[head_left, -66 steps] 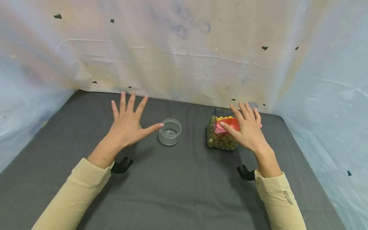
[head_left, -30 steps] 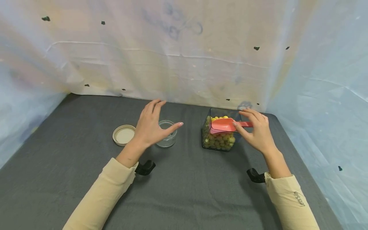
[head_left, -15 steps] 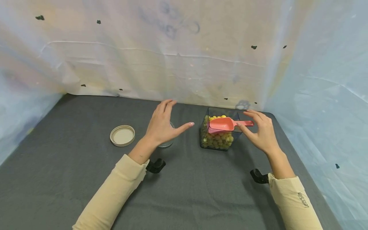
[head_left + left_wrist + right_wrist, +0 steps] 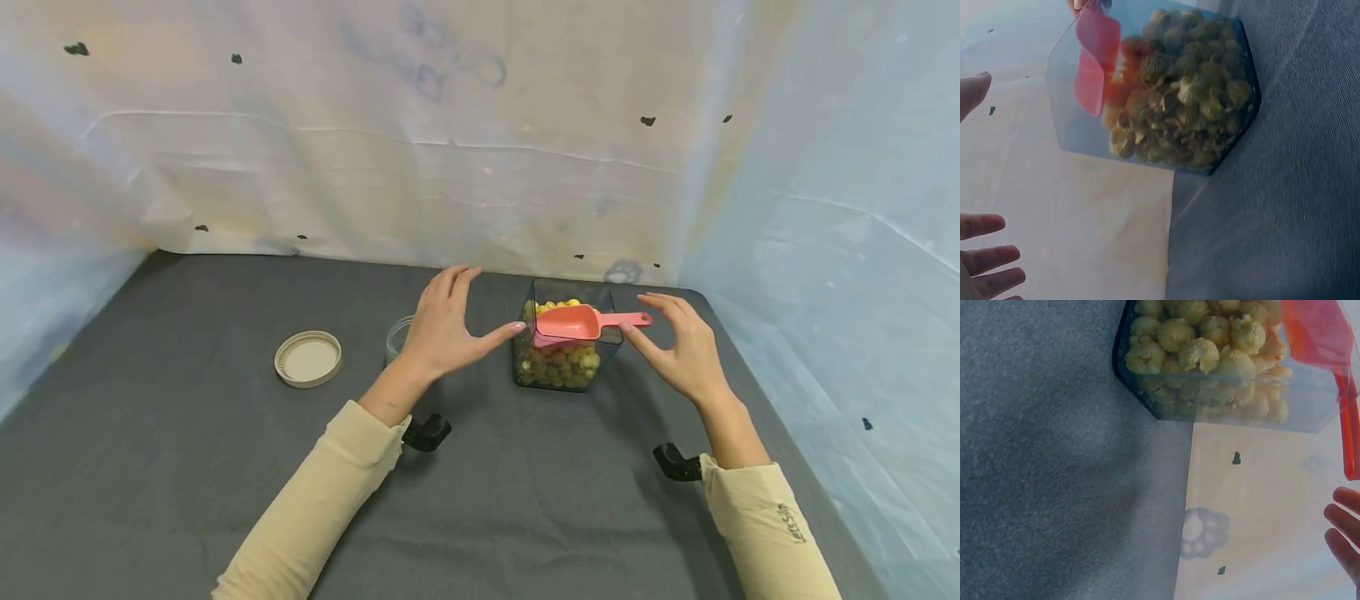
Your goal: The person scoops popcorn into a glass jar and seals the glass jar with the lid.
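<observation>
A clear square container [image 4: 525, 367] of round yellow popcorn [image 4: 1210, 337] stands on the grey cloth, with a coral-pink scoop [image 4: 570, 321] lying across its top. The scoop's handle sticks out over the right rim. My left hand [image 4: 444, 333] hovers left of the container, fingers spread and thumb pointing toward its near left edge; nothing is in it. My right hand [image 4: 686, 354] is held at the handle's end, thumb below and fingers above, with a gap in the right wrist view. Behind my left hand, a glass jar [image 4: 397, 335] is mostly hidden.
Left of the jar, a round cream lid [image 4: 308, 359] lies inside up on the cloth-covered table [image 4: 525, 500]. A pale plastic sheet [image 4: 375, 183] hangs behind the table, and bluish sheeting [image 4: 840, 292] closes the right side.
My left hand has moved right, past the jar, to beside the container. My right hand has shifted slightly right, toward the scoop handle's end. The lid has come into view.
</observation>
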Demonstrator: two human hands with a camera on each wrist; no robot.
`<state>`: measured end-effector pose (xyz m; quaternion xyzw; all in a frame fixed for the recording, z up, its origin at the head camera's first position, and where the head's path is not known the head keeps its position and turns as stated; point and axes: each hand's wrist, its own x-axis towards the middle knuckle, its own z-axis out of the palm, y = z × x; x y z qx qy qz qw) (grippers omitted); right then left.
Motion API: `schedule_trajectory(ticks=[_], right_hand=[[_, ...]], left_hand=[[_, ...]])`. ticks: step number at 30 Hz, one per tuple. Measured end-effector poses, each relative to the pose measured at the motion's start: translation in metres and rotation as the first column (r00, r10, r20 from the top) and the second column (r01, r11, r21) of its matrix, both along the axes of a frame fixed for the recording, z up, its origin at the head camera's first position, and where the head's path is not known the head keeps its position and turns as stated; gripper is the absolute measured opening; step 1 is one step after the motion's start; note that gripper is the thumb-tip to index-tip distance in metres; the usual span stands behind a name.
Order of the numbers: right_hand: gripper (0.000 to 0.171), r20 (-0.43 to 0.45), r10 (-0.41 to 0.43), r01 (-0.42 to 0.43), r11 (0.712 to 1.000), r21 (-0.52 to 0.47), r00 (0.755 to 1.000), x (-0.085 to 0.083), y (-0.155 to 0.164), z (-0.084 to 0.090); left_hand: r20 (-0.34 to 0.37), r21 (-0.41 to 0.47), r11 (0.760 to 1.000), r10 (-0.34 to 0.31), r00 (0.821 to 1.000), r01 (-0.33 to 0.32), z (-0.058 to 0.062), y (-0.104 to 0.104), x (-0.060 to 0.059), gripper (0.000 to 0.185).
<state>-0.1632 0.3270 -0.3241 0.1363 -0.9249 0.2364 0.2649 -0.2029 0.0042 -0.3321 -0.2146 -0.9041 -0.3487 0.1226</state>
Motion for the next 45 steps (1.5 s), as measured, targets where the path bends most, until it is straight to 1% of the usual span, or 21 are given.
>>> schedule_trajectory(ticks=[7,10,13,16,19,22,28,32,34,38,42,45], right_hand=[[0.048,-0.004,-0.002,0.002,1.000,-0.024,1.000,0.003,0.002,-0.003],[0.048,0.013,-0.011,0.011,0.999,-0.036,1.000,0.004,0.001,-0.003],[0.049,0.064,-0.018,0.023,0.997,-0.067,0.998,0.006,0.000,-0.003],[0.052,0.150,-0.014,0.032,0.992,-0.119,0.989,0.008,-0.002,-0.001],[0.053,0.223,0.019,0.022,0.983,-0.181,0.975,0.010,-0.005,0.001],[0.053,0.253,0.063,-0.004,0.974,-0.225,0.965,0.010,-0.007,0.002],[0.052,0.249,0.140,-0.063,0.954,-0.293,0.958,0.005,-0.006,0.000],[0.054,0.241,0.177,-0.083,0.931,-0.356,0.954,0.004,-0.006,-0.004],[0.055,0.242,0.194,-0.090,0.919,-0.384,0.951,0.003,-0.006,-0.005],[0.055,0.240,0.216,-0.101,0.903,-0.417,0.946,0.004,-0.007,-0.007],[0.054,0.226,0.226,-0.110,0.895,-0.433,0.947,0.004,-0.008,-0.006],[0.053,0.223,0.228,-0.111,0.892,-0.438,0.948,0.003,-0.008,-0.005]], left_hand=[[0.031,0.004,0.999,-0.037,0.999,0.036,-0.003,0.012,-0.002,0.093],[0.037,-0.007,0.999,-0.047,0.998,0.047,-0.004,0.017,-0.003,0.095],[0.049,-0.012,0.998,-0.056,0.997,0.057,-0.004,0.021,-0.003,0.097],[0.066,-0.005,0.997,-0.077,0.995,0.078,-0.004,0.025,-0.004,0.100],[0.081,0.005,0.994,-0.105,0.991,0.105,-0.005,0.030,-0.006,0.103],[0.104,0.016,0.991,-0.131,0.986,0.130,-0.006,0.034,-0.007,0.105],[0.140,0.031,0.987,-0.160,0.977,0.157,-0.008,0.040,-0.012,0.107],[0.166,0.047,0.984,-0.177,0.970,0.172,-0.009,0.044,-0.016,0.109],[0.191,0.059,0.982,-0.187,0.964,0.179,-0.010,0.045,-0.018,0.110],[0.232,0.081,0.980,-0.196,0.953,0.182,-0.011,0.047,-0.020,0.111],[0.241,0.107,0.975,-0.214,0.947,0.193,-0.012,0.047,-0.023,0.111],[0.254,0.143,0.968,-0.237,0.938,0.206,-0.013,0.047,-0.024,0.110]])
